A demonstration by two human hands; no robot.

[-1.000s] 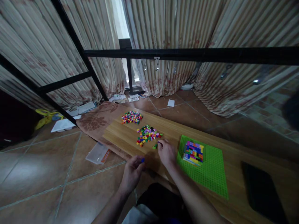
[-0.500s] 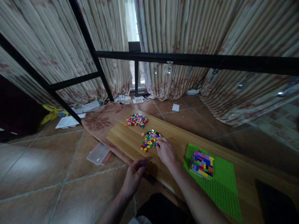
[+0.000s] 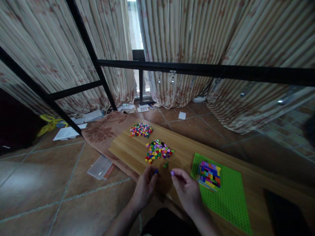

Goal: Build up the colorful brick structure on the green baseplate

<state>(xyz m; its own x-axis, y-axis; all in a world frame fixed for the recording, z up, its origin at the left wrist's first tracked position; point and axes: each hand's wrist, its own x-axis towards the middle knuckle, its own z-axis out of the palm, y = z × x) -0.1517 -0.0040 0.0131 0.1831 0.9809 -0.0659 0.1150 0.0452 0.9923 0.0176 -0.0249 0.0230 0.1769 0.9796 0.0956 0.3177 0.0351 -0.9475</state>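
Between the thumb and fingers of my left hand [image 3: 145,185] is a small blue toy brick [image 3: 156,171], above the table's near edge. My right hand [image 3: 187,189] pinches a purple toy brick [image 3: 172,172] at its fingertips, a short way to the right. A couple of green bricks [image 3: 165,165] lie on the wood just beyond the hands. Past them spreads a pile of mixed coloured bricks [image 3: 158,151]. Right of my right hand, a block built of many coloured bricks [image 3: 209,175] stands on a green studded baseplate [image 3: 232,193].
A second pile of small bricks [image 3: 141,129] sits at the table's [image 3: 123,144] far end. A dark flat object [image 3: 285,209] lies at the right. Black metal rails [image 3: 197,68] cross in front of the curtains. On the floor to the left is a clear plastic box [image 3: 99,167].
My right hand has drawn back from the near pile towards me, now with a purple brick. My left hand keeps the blue brick. Green bricks now show apart from the pile.
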